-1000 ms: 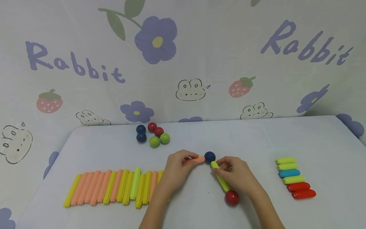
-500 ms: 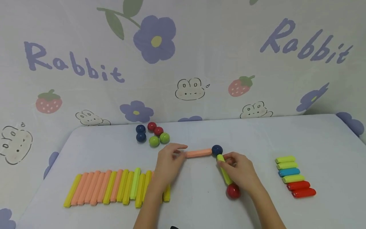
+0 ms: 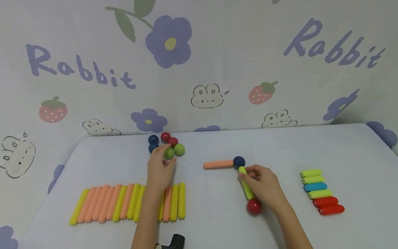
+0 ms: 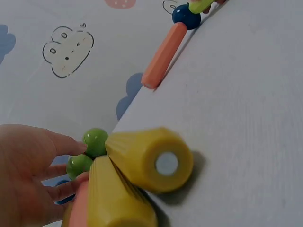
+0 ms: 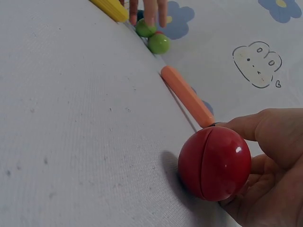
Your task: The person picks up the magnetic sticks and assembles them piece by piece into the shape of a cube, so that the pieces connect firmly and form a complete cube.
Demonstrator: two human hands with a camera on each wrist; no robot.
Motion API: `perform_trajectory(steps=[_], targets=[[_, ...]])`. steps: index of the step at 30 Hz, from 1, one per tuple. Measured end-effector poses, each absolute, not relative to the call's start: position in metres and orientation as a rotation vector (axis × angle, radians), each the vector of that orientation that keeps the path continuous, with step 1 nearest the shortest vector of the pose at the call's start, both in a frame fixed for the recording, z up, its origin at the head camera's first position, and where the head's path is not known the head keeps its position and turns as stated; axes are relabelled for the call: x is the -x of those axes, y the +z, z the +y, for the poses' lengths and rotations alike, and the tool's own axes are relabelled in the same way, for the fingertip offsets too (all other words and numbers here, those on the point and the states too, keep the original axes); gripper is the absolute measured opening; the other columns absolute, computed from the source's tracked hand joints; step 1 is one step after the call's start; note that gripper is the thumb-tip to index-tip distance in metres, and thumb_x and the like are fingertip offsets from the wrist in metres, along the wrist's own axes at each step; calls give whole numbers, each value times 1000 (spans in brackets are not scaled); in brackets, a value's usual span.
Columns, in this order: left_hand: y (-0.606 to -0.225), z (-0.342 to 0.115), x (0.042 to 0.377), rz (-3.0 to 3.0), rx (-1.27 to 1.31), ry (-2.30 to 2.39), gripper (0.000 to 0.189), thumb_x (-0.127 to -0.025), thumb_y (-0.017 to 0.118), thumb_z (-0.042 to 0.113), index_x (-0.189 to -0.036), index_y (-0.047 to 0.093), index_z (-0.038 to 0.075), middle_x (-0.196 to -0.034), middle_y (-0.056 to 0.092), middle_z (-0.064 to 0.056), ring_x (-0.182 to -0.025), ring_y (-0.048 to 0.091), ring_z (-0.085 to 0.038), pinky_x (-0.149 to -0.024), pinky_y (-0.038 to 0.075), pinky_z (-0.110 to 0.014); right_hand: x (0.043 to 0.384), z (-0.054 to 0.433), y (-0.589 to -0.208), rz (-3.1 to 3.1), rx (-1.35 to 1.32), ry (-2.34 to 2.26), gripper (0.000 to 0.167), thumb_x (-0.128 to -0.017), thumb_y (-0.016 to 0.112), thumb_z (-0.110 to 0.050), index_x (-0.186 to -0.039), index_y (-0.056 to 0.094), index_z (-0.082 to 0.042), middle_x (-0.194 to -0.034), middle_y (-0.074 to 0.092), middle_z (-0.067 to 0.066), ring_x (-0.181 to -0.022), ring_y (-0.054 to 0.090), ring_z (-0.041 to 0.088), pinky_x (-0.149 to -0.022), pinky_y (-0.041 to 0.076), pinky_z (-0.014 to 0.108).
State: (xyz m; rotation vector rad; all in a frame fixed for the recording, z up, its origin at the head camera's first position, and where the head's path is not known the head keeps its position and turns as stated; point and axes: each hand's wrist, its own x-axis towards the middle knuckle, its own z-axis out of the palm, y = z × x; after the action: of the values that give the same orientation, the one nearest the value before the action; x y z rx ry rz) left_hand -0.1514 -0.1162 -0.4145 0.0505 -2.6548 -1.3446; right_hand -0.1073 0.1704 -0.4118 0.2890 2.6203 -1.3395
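My left hand (image 3: 160,169) is at the ball group, its fingers parted beside the nearer green ball (image 3: 169,153); contact cannot be told. A second green ball (image 3: 179,149) sits just right of it. My right hand (image 3: 261,181) pinches a yellow-green stick (image 3: 247,186) between thumb and fingers. That stick joins a dark blue ball (image 3: 239,162) at its far end and a red ball (image 3: 254,206) at its near end. From the blue ball an orange stick (image 3: 218,164) extends leftward. In the right wrist view the red ball (image 5: 214,163) hides most of the pinched stick.
Red balls (image 3: 172,141) and blue balls (image 3: 153,139) lie at the back left. A row of long yellow and orange sticks (image 3: 102,204) lies under and beside my left forearm. Short sticks (image 3: 315,187) in yellow-green, blue and red lie at the right.
My left hand has let go of the orange stick and moved left to the green balls. The joined sticks and balls shifted slightly right and away, with my right hand still gripping the yellow-green one.
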Motion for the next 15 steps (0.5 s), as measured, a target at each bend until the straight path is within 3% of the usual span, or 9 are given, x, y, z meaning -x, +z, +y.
perform_trajectory(steps=[6,15], targets=[[-415,-120,152,-2748,-137,-1349,44,-98,69,4,-141,62,1,-132,60,-23,-90,59,-27,-80,50,-33,107,172,-410,2616,-301,-1333,42,-101,70,-24,-129,65,6,-103,66,15,-91,58,25,-66,48,27],[-413,-111,149,-2800,-90,-1451,40,-96,76,7,-134,65,3,-125,67,-19,-99,62,-28,-89,55,-37,107,175,-408,2613,-313,-1356,42,-102,69,-24,-129,63,7,-109,67,19,-99,60,30,-70,51,27]])
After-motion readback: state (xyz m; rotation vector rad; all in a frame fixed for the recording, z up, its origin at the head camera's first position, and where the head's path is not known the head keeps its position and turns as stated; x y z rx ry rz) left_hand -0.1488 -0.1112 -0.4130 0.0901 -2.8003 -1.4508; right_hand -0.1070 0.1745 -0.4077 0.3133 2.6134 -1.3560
